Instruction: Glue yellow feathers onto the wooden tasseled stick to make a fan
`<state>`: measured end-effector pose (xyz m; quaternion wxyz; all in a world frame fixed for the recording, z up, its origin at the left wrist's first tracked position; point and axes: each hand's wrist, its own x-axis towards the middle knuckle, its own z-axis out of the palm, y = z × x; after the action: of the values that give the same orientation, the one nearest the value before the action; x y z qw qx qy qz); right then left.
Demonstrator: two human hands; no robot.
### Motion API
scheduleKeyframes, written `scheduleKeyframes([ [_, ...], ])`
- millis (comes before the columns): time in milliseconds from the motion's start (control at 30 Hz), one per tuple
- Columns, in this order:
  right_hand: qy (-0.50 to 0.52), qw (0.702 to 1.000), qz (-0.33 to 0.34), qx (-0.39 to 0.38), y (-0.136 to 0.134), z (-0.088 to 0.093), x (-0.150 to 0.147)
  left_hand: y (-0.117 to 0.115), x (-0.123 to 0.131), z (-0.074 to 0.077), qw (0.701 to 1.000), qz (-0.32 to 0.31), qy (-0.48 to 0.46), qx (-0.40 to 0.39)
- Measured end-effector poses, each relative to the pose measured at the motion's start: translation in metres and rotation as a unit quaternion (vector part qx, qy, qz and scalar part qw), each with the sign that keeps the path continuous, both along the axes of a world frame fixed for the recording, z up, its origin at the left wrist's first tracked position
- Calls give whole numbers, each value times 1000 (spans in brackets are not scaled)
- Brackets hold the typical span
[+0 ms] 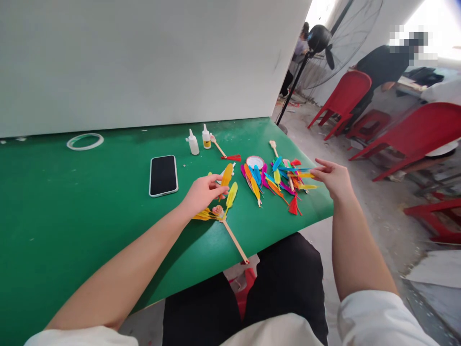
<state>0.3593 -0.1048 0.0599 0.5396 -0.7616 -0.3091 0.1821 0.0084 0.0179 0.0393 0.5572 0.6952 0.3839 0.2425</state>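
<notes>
My left hand [207,193] pinches an orange-yellow feather [226,175] between thumb and fingers. Beneath it lies a wooden-handled feather fan [235,241], with yellow feathers [203,215] spread at its head and one lighter yellow feather [231,196] standing up. At the right, my right hand [333,178] is closed at the ends of thin blue feathers [297,169] over a mixed pile of coloured feathers [279,180]. Whether it also grips the orange-yellow feather [307,175] just below is hard to make out. Red tassels [293,206] lie in the pile.
Two glue bottles [193,142] and a red-tasselled wooden stick [219,147] stand and lie at the back. A phone [163,175], a tape roll [85,141] and a round white lid [255,162] rest on the green table [90,202]. Beyond are a fan [320,38], red chairs [345,96] and people.
</notes>
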Motion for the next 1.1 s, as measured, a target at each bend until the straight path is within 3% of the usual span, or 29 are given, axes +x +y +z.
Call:
scheduleKeyframes([
  [200,-54,992,113,9,-5,15,-27,-1,1,7,999,9,-15,-33],
  [400,-69,965,251,18,1,33,-87,-1,2,4,997,12,-21,-67],
  [533,-44,947,318,34,19,29,-124,0,2,-2,998,15,-6,-66],
  [667,-18,924,379,42,49,16,-152,10,-6,-4,995,42,56,65],
  [767,-22,913,406,38,68,8,-167,18,-13,0,957,114,131,234],
  [833,-24,906,421,35,77,3,-174,18,-15,4,941,121,140,283],
  [867,-24,903,427,35,80,0,-176,16,-15,7,952,89,127,262],
  [967,-22,895,443,40,85,-9,-180,6,-9,11,995,-49,52,66],
  [1033,-24,896,441,40,87,-13,-183,-1,-5,9,997,-72,15,-21],
  [1100,-29,900,434,37,87,-15,-184,-4,-2,4,997,-58,4,-55],
])
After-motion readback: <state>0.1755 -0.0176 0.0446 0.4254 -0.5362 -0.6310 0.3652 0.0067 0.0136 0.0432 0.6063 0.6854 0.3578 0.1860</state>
